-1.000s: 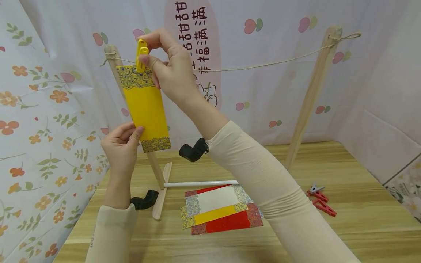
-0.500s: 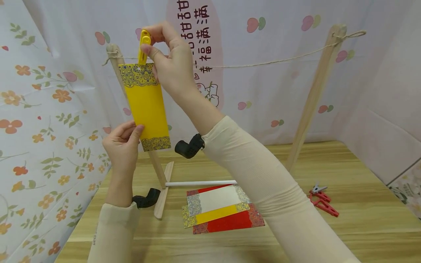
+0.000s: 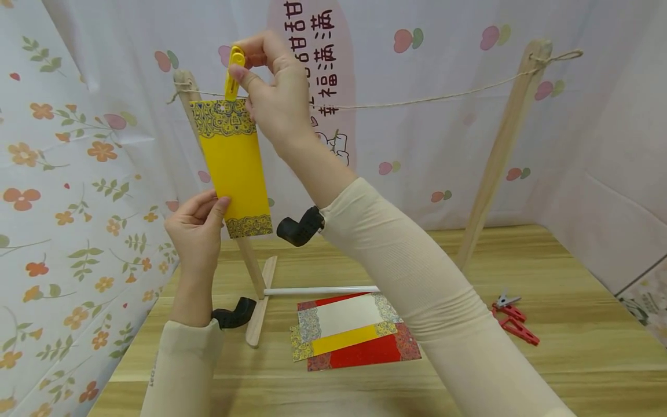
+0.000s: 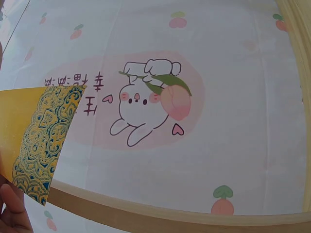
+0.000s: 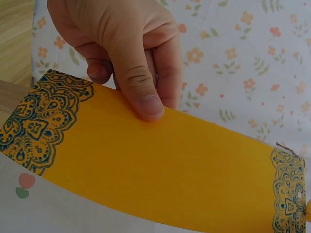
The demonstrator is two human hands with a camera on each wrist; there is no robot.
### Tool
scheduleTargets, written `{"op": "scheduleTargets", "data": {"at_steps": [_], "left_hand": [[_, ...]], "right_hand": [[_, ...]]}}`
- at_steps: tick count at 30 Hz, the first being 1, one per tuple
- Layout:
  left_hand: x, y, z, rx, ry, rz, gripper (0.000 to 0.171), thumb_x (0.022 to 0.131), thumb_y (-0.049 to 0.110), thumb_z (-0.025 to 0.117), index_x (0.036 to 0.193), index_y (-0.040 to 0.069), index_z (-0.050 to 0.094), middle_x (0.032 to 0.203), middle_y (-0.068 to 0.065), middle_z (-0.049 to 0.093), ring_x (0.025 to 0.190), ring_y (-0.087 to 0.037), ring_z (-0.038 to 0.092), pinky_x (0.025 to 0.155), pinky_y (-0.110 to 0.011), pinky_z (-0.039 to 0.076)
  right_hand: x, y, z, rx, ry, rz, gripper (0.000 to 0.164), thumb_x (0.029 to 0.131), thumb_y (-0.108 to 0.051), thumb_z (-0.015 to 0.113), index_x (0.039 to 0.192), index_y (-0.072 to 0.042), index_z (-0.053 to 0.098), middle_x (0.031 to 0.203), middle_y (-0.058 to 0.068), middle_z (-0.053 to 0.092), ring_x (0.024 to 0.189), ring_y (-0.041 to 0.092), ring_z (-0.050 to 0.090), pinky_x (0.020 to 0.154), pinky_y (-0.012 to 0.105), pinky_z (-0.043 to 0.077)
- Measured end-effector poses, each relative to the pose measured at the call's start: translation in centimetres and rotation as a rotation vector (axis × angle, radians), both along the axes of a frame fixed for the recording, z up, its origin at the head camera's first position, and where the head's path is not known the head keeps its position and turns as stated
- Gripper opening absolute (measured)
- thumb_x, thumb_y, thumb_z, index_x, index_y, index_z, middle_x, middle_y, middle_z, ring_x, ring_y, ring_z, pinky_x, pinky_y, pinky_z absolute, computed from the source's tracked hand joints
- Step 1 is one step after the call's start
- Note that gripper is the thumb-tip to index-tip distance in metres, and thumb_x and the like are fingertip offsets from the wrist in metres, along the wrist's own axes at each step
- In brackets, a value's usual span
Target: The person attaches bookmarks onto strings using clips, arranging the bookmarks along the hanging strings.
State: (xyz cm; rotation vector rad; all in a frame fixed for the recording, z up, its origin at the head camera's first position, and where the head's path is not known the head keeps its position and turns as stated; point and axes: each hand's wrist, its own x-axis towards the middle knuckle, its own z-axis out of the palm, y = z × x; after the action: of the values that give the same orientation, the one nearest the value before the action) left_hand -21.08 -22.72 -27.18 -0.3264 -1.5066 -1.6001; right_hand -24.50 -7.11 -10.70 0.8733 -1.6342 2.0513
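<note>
My left hand (image 3: 194, 229) pinches the left edge of a long yellow paper card (image 3: 233, 168) near its lower end, thumb in front. Both card ends carry a lace-like dark blue pattern. In the right wrist view the same left hand (image 5: 131, 53) grips the card (image 5: 170, 155) by its edge. My right hand (image 3: 281, 92) pinches a yellow clothespin (image 3: 234, 72) between thumb and fingers, its tip right at the card's top edge. There the twine (image 3: 417, 103) passes partly behind the hand. The left wrist view shows one patterned end of the card (image 4: 48, 131).
The twine hangs between a left wooden post (image 3: 250, 266) and a right wooden post (image 3: 495, 156). A white rod (image 3: 318, 291) joins the stand low down. Red, yellow and white cards (image 3: 365, 350) lie overlapped on the table, with several clothespins (image 3: 518, 330), red and grey, at right.
The right hand and clothespin have risen a little; the clothespin's tip went from overlapping the card's patterned band to its top edge. Its handle ends look closer together. The left hand keeps its grip.
</note>
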Motion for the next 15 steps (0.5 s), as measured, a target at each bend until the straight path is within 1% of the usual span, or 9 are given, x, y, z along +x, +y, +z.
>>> {"op": "scheduleTargets", "data": {"at_steps": [2,4,5,7,9,10,12,15], "left_hand": [[-0.07,-0.01,0.02,0.002,0.001,-0.003,0.01,0.085,-0.003,0.074,0.094,-0.003,0.077,0.075,0.009,0.076,0.056,-0.001,0.063,0.052,-0.011,0.044],[-0.14,0.0,0.01,-0.004,-0.002,0.004,0.009,0.086,-0.003,0.074,0.094,-0.002,0.077,0.075,0.01,0.075,0.055,-0.001,0.062,0.052,-0.011,0.044],[-0.18,-0.01,-0.01,0.004,-0.002,0.0,0.009,0.085,-0.003,0.074,0.094,-0.002,0.077,0.074,0.01,0.075,0.055,-0.001,0.062,0.052,-0.011,0.044],[-0.25,-0.01,-0.08,-0.001,-0.007,0.011,0.009,0.085,-0.001,0.075,0.094,-0.002,0.077,0.075,0.011,0.075,0.056,0.0,0.063,0.052,-0.01,0.044],[-0.26,0.01,-0.13,-0.004,-0.01,0.021,0.011,0.085,0.002,0.076,0.095,-0.001,0.077,0.075,0.011,0.075,0.058,0.0,0.064,0.053,-0.01,0.045],[-0.29,0.02,-0.16,0.002,-0.008,0.016,0.012,0.084,0.003,0.077,0.095,-0.002,0.077,0.076,0.011,0.075,0.059,0.0,0.065,0.053,-0.01,0.046],[-0.3,0.06,-0.18,-0.002,-0.005,0.02,0.014,0.084,0.005,0.077,0.096,-0.002,0.077,0.077,0.011,0.076,0.063,0.0,0.068,0.058,-0.01,0.049],[-0.36,0.09,-0.22,0.008,0.005,0.005,0.016,0.084,0.005,0.078,0.097,-0.004,0.076,0.078,0.01,0.076,0.069,-0.002,0.071,0.066,-0.013,0.054]], "right_hand": [[-0.01,-0.21,0.01,0.016,-0.013,-0.008,0.013,0.095,-0.003,0.06,0.108,-0.002,0.059,0.097,0.004,0.054,0.052,0.015,0.039,0.05,0.02,0.04],[0.0,-0.38,0.05,0.046,-0.013,-0.032,0.013,0.096,-0.004,0.06,0.109,-0.003,0.06,0.098,0.004,0.055,0.057,0.013,0.043,0.053,0.019,0.042],[0.02,-0.47,0.11,0.065,-0.017,-0.047,0.013,0.096,-0.005,0.06,0.109,-0.003,0.061,0.099,0.004,0.056,0.063,0.01,0.046,0.055,0.019,0.043],[0.06,-0.57,0.2,0.104,-0.016,-0.076,0.013,0.096,-0.006,0.061,0.108,-0.004,0.062,0.103,0.004,0.06,0.076,0.007,0.051,0.062,0.016,0.047],[0.1,-0.62,0.28,0.147,-0.011,-0.107,0.013,0.096,-0.006,0.061,0.109,-0.004,0.063,0.109,0.004,0.063,0.09,0.004,0.051,0.071,0.013,0.048],[0.1,-0.65,0.3,0.162,-0.009,-0.114,0.014,0.096,-0.006,0.061,0.109,-0.005,0.064,0.112,0.004,0.064,0.095,0.003,0.051,0.074,0.013,0.048],[0.1,-0.69,0.33,0.185,-0.006,-0.117,0.015,0.096,-0.006,0.061,0.11,-0.004,0.064,0.116,0.003,0.065,0.097,0.004,0.052,0.077,0.012,0.047],[0.06,-0.78,0.36,0.217,-0.004,-0.112,0.016,0.095,-0.007,0.061,0.111,-0.004,0.064,0.116,0.004,0.065,0.096,0.005,0.052,0.075,0.014,0.048]]}}
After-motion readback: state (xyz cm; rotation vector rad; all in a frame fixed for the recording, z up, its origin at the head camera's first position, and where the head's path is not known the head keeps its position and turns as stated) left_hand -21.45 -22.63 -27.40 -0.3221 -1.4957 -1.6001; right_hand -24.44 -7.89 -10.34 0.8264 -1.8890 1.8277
